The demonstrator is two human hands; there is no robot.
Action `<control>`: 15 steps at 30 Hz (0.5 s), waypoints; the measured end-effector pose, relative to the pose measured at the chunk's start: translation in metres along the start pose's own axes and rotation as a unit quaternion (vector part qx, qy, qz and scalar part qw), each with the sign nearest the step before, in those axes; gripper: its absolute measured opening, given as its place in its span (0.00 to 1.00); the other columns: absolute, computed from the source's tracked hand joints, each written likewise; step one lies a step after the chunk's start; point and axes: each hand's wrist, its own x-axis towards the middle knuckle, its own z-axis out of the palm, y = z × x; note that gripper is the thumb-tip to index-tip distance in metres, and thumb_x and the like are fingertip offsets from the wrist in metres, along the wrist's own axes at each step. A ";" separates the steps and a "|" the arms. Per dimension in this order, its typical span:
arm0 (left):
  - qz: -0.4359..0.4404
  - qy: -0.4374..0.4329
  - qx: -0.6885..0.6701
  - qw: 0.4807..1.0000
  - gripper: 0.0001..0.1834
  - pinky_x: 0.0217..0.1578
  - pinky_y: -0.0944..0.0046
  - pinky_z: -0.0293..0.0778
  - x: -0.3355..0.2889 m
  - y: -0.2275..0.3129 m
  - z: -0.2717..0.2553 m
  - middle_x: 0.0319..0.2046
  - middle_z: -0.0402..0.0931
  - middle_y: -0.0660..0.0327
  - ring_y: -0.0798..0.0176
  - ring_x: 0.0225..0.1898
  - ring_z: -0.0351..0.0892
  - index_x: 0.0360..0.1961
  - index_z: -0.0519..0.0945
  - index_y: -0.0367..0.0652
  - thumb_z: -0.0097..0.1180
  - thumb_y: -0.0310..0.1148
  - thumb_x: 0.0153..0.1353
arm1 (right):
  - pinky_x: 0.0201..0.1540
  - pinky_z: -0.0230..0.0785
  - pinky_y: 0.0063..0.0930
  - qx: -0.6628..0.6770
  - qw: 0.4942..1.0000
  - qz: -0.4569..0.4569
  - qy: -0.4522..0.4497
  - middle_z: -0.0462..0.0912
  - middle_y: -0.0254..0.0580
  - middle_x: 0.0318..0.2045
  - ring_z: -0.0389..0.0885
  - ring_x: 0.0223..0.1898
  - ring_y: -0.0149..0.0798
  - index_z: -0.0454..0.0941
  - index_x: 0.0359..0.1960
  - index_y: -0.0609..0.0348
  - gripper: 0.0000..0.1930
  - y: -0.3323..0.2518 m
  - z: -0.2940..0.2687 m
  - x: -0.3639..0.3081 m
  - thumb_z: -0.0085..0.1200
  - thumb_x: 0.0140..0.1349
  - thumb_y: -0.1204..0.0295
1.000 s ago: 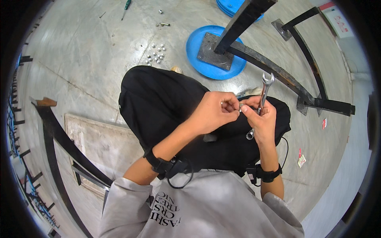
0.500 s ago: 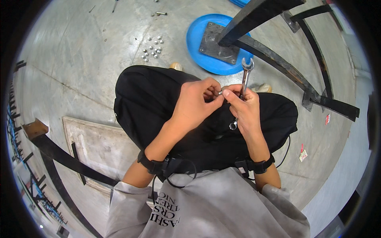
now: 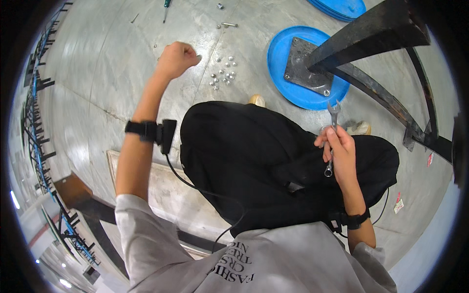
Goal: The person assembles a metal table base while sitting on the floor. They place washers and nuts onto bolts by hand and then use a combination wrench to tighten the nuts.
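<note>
My right hand (image 3: 342, 149) is closed round a combination wrench (image 3: 334, 113), whose open jaw points away from me, over my right knee. My left hand (image 3: 177, 59) is stretched far out over the floor, fingers curled in and thumb against them; whatever they may hold is hidden. To the right of that hand several shiny small nuts (image 3: 227, 77) lie scattered on the concrete. Ahead of the wrench, a black steel base plate (image 3: 300, 61) with a thick bent leg (image 3: 361, 44) rests on a round blue disc (image 3: 278, 73).
Beyond the nuts lie a bolt (image 3: 229, 24) and a green-handled screwdriver (image 3: 166, 10). More blue discs (image 3: 342, 7) are stacked at the far right. A pale board (image 3: 166, 190) and a dark steel piece (image 3: 73, 190) are at my left side. A cable hangs from my left wrist strap (image 3: 144, 131).
My hands, together before at a small metal piece, are now apart. The left has swung out to the far left. The right still holds the wrench, and the view has shifted left.
</note>
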 end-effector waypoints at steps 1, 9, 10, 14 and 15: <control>-0.027 -0.050 0.023 0.998 0.11 0.26 0.69 0.72 0.011 -0.017 0.005 0.17 0.77 0.64 0.70 0.23 0.77 0.22 0.81 0.36 0.64 0.35 0.47 | 0.18 0.56 0.13 -0.049 0.998 -0.030 0.001 0.78 0.39 0.25 0.63 0.14 0.19 0.73 0.32 0.62 0.11 0.005 -0.004 0.001 0.42 0.67 0.68; -0.116 -0.193 -0.089 0.970 0.11 0.25 0.71 0.75 0.053 -0.076 0.083 0.19 0.80 0.59 0.68 0.21 0.79 0.19 0.82 0.36 0.63 0.35 0.45 | 0.31 0.59 0.20 -0.270 0.947 -0.149 0.095 0.74 0.35 0.23 0.68 0.26 0.25 0.77 0.29 0.71 0.09 -0.011 -0.014 -0.004 0.52 0.60 0.74; -0.120 -0.203 -0.075 0.969 0.12 0.25 0.70 0.75 0.056 -0.074 0.086 0.19 0.79 0.59 0.68 0.21 0.79 0.19 0.81 0.35 0.63 0.36 0.45 | 0.30 0.59 0.18 -0.221 0.961 -0.136 0.091 0.74 0.34 0.22 0.67 0.25 0.24 0.78 0.30 0.70 0.09 -0.011 -0.017 -0.003 0.53 0.60 0.73; -0.118 -0.227 -0.017 0.967 0.16 0.24 0.68 0.74 0.058 -0.064 0.089 0.19 0.79 0.58 0.68 0.21 0.79 0.19 0.81 0.35 0.63 0.41 0.45 | 0.26 0.59 0.15 -0.135 0.977 -0.070 0.150 0.75 0.34 0.20 0.69 0.22 0.24 0.78 0.28 0.67 0.07 -0.028 -0.029 -0.013 0.53 0.58 0.75; -0.122 -0.222 -0.015 0.967 0.16 0.24 0.68 0.74 0.054 -0.063 0.084 0.19 0.79 0.58 0.68 0.21 0.79 0.19 0.81 0.35 0.63 0.41 0.45 | 0.27 0.61 0.17 -0.130 0.978 -0.091 0.134 0.75 0.35 0.20 0.70 0.22 0.25 0.78 0.30 0.68 0.06 -0.032 -0.036 -0.014 0.52 0.58 0.76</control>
